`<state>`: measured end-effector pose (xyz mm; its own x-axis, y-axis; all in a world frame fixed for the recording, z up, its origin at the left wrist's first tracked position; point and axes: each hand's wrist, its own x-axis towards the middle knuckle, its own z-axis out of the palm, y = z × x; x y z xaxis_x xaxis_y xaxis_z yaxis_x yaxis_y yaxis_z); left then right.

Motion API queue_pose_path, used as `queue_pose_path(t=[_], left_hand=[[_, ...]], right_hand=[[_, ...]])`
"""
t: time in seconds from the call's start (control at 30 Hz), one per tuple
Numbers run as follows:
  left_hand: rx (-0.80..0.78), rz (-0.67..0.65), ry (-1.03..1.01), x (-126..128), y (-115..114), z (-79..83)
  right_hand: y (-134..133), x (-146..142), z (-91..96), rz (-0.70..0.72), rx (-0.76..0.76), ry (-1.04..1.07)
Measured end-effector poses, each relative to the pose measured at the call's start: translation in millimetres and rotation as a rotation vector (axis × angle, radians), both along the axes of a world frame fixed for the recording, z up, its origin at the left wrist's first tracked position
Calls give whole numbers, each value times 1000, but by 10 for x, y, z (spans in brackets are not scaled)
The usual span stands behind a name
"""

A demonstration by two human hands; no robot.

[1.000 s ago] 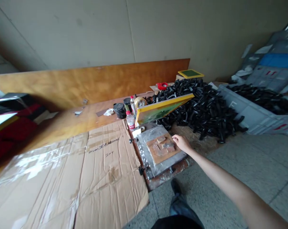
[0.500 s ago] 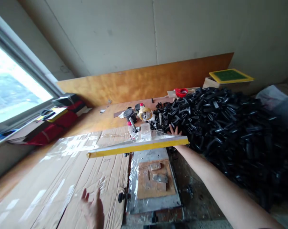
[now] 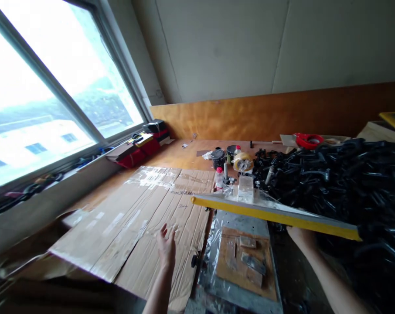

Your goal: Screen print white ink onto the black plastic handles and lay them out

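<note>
I see the left hand [image 3: 166, 248] raised over the cardboard [image 3: 145, 209] on the counter [image 3: 181, 152], fingers spread, grip holding nothing. The right hand [image 3: 302, 237] sits under the yellow frame [image 3: 276, 213], beside the pile of black parts [image 3: 341, 179]; its fingers are hidden, so I cannot tell its grip. The frame is tilted up above the metal plate [image 3: 243, 257]. Bottles [image 3: 219, 176] and a tape roll [image 3: 243, 162] stand behind it.
</note>
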<state>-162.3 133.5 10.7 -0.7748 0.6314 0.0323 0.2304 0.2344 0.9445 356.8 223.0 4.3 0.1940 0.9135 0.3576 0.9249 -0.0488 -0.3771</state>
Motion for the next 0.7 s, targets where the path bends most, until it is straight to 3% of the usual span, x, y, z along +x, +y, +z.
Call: queue_pose_path(t=[0.13,0.2,0.27,0.37,0.5,0.6,0.7], left_hand=[[56,-62,-73,70,187,22],[77,-116,-84,154,310,94],[111,-186,-84,262,441,209],[166,-326,-88,424,614,417],[211,-449,-77,569,717,648],[266,-482,-126,662,712,817],[340,-511,-210,806,717,1069]], right_hand=[[-483,286,-454,27,-10,5],[-719,329,-539,18,-58,-19],[-893,293,-480,3,-167,-69],[-1023,176,-249,-52,-385,-136],[-1150,59,-9,-174,-644,-147],[-1196,-18,63,-187,-544,-185],[-1047,-58,130,-83,-378,-275]])
